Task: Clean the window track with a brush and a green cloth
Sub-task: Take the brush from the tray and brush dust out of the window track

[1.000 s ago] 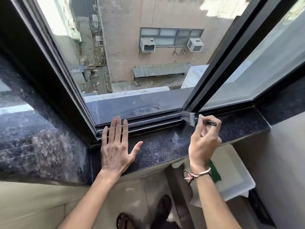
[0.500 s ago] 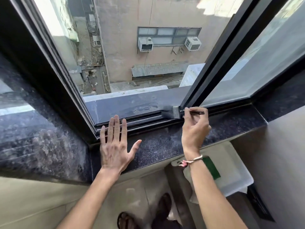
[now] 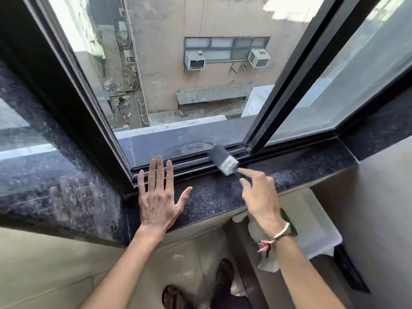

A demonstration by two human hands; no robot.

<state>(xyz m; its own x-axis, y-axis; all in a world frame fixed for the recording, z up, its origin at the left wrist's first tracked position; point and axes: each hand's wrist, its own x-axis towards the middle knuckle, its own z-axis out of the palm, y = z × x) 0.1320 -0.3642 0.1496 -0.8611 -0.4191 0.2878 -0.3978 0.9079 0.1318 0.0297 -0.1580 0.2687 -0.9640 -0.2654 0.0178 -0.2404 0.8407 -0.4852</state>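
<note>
My right hand [image 3: 259,192] holds a flat brush [image 3: 223,159] with dark bristles and a metal ferrule. The bristles lie across the black window track [image 3: 191,162], just left of the sliding sash's frame [image 3: 278,90]. My left hand [image 3: 159,192] rests flat and open on the dark granite sill [image 3: 211,201], its fingertips touching the track's near rail. A green cloth [image 3: 287,221] lies below the sill on a white tray, mostly hidden behind my right wrist.
The window stands open over a deep drop to a yard and a building opposite. The white tray [image 3: 312,230] sits on a dark stand at the lower right. A granite side wall [image 3: 55,175] closes the left. My sandalled feet [image 3: 200,291] are below.
My right hand has drawn the brush left along the track, away from the sash frame, and turned it so the bristles point up and left. My left hand has stayed put.
</note>
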